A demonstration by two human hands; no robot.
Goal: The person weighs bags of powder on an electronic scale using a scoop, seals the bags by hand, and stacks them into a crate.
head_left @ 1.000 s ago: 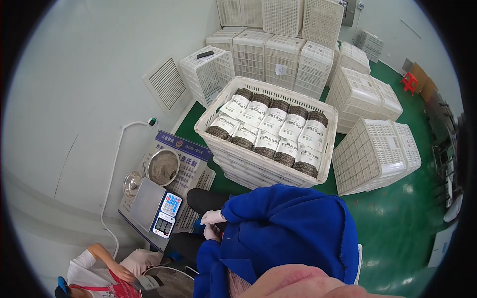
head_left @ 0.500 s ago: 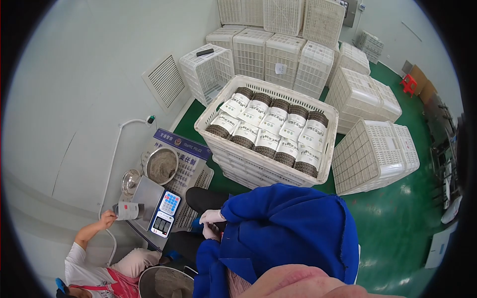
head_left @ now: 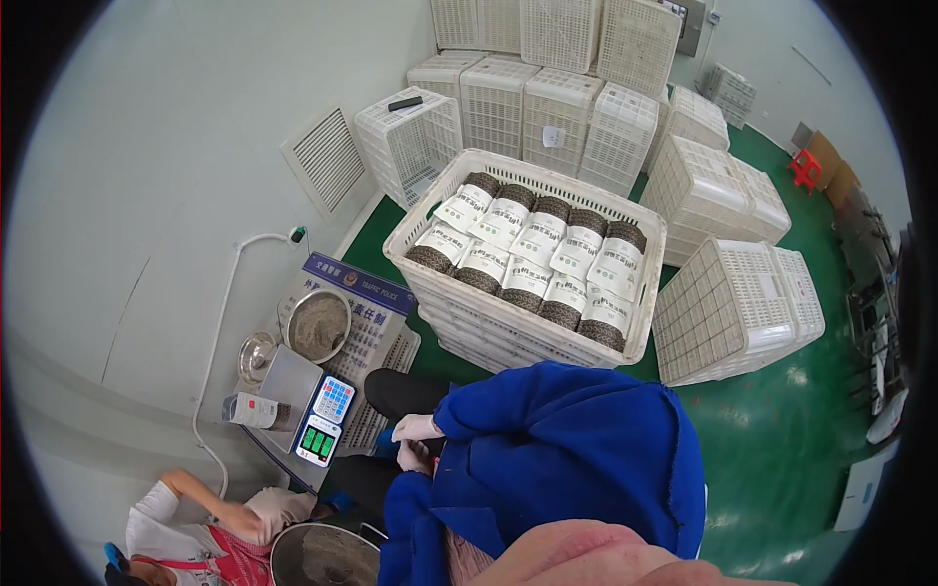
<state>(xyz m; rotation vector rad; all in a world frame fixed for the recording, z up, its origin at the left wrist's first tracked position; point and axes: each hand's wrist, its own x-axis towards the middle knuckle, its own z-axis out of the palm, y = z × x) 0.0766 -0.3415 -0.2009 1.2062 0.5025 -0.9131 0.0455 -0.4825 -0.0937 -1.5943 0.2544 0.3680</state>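
My right hand point(head_left: 417, 427), in a white glove, lies over my lap with the fingers curled. Just below it is my left hand point(head_left: 415, 456), also gloved and closed; the two are close together, and nothing shows in either. To their left stands a digital scale point(head_left: 319, 441) with a green-lit display. A labelled pouch point(head_left: 256, 411) with dark contents lies on its metal pan point(head_left: 293, 371), touched by no hand. Behind the scale sit a metal bowl point(head_left: 344, 311) of grey-brown grains and a smaller metal bowl point(head_left: 257, 357).
A co-worker point(head_left: 186, 527) sits at lower left beside a large pot point(head_left: 327, 565) of grains. Ahead, a white crate point(head_left: 645, 313) holds rows of filled pouches point(head_left: 542, 234) on stacked crates. More white crates point(head_left: 562, 107) line the back. A red stool point(head_left: 804, 170) stands far right.
The co-worker's hand has let go of the pouch and drawn down toward their lap. The pouch lies on the pan, and the scale's display has turned green. My hands have barely moved.
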